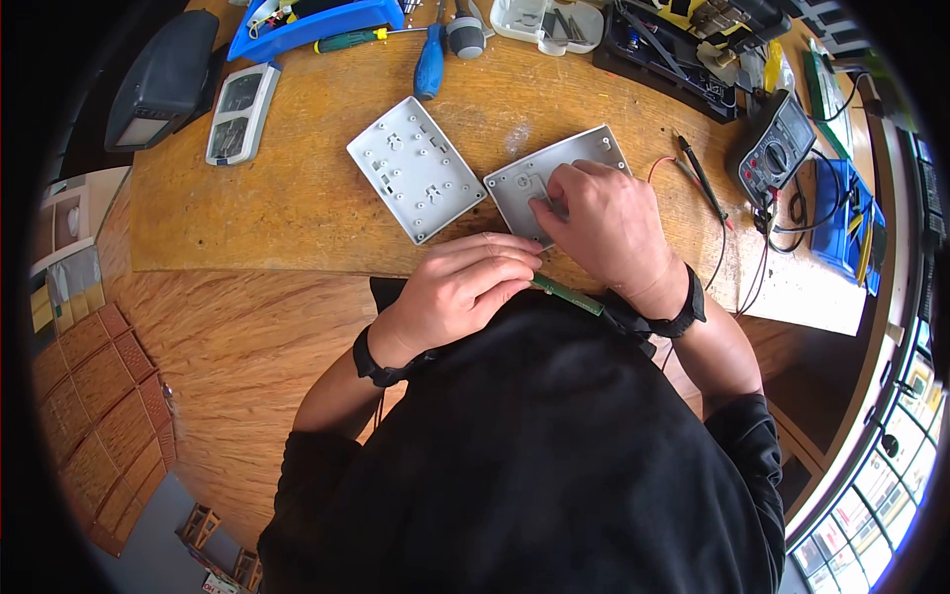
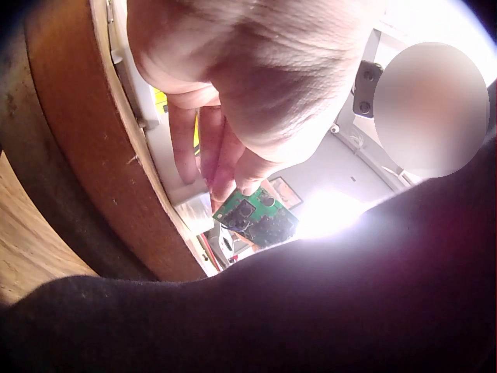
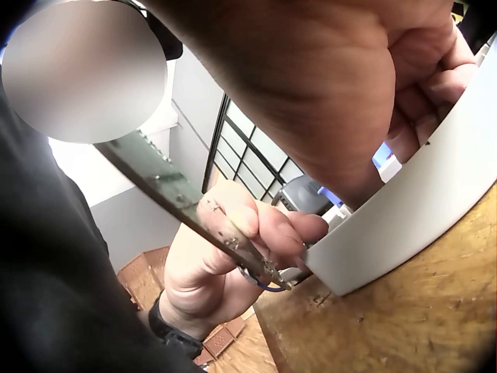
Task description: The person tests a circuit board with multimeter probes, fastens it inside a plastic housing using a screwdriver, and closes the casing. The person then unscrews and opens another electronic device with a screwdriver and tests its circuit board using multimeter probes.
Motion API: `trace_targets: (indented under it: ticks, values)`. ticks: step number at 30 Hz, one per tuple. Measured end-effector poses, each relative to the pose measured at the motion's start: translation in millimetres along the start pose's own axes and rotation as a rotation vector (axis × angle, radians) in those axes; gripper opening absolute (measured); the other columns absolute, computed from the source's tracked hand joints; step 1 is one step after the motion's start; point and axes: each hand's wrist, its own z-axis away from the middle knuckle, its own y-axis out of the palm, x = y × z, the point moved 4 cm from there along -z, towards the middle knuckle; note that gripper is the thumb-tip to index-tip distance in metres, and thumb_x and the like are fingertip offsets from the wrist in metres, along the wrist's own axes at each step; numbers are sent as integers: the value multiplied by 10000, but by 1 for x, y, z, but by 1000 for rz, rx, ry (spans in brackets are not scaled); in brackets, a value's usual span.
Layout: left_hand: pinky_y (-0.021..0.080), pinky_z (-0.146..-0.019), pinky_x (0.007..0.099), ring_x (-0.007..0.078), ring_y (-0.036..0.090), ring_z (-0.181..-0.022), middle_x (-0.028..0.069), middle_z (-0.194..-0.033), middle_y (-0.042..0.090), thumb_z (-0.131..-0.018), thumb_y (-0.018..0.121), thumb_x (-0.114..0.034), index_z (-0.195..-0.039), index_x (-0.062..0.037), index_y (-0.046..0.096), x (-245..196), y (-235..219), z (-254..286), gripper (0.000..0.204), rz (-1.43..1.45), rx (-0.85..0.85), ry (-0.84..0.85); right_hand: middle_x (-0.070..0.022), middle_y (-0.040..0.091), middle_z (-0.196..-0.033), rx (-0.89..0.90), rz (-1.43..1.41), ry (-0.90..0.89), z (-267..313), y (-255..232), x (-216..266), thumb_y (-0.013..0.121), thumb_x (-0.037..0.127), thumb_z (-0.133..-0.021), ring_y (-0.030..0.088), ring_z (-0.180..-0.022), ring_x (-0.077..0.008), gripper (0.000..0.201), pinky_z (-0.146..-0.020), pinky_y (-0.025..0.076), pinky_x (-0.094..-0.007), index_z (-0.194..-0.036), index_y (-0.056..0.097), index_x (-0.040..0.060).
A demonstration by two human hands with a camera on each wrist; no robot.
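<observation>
The left hand pinches a green circuit board at the table's front edge; the board shows dark parts in the left wrist view. Its fingers lie by the near corner of a grey plastic housing half. Over that housing is the right hand, fingers curled down inside it; what its fingertips hold is hidden. In the right wrist view the housing's wall hides part of the right hand. A second housing half, with posts inside, lies to the left, its corner near the first.
A multimeter with probe leads stands at the right. Along the back are a blue screwdriver, a green screwdriver, a blue bin and a white parts box. A grey-white case lies at the left.
</observation>
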Motion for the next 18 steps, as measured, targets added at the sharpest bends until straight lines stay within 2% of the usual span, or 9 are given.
trace_targets:
  ticks: [4, 10, 12, 16, 17, 18]
  values:
    - [664, -914, 431, 343, 812, -1095, 149, -1083, 831, -861, 848, 76, -980, 17, 740, 0, 0, 1, 171, 0, 2, -2, -145, 724, -840, -5, 30, -21, 0, -3, 2, 839, 309, -914, 757, -794, -363, 301, -700, 606, -475, -870, 705, 44]
    - [666, -909, 431, 340, 811, -1101, 141, -1073, 832, -866, 847, 72, -980, 17, 739, 0, -1, 1, 166, 2, 1, -1, -119, 738, -879, -30, -77, 8, 0, -9, 0, 820, 254, -957, 757, -824, -358, 195, -699, 599, -472, -958, 735, 77]
    - [666, -896, 430, 341, 810, -1087, 140, -1066, 830, -866, 852, 65, -983, 13, 748, -5, -3, -1, 165, -25, -22, 41, -108, 739, -878, -182, -122, -27, 4, -19, 1, 812, 204, -967, 751, -822, -357, 136, -684, 589, -463, -986, 747, 86]
    - [662, -867, 426, 351, 802, -1038, 149, -1049, 829, -867, 868, 35, -994, 2, 776, -16, -17, -4, 160, -162, -122, 181, -108, 751, -871, -299, -193, -19, 17, -44, -1, 815, 161, -981, 749, -793, -327, 114, -669, 584, -428, -1016, 766, 64]
    - [644, -779, 390, 326, 782, -946, 132, -1019, 806, -837, 896, 30, -1031, -11, 808, -21, -21, -6, 217, -224, -179, 231, -111, 768, -888, -262, -293, 67, 22, -49, -3, 822, 164, -985, 746, -774, -298, 132, -665, 580, -406, -1032, 775, 50]
    - [644, -779, 390, 326, 782, -946, 132, -1019, 806, -837, 896, 30, -1031, -11, 808, -21, -22, -3, 217, -222, -178, 232, -114, 784, -906, -224, -394, 153, 29, -55, -5, 830, 167, -989, 743, -755, -269, 150, -661, 576, -383, -1049, 784, 37]
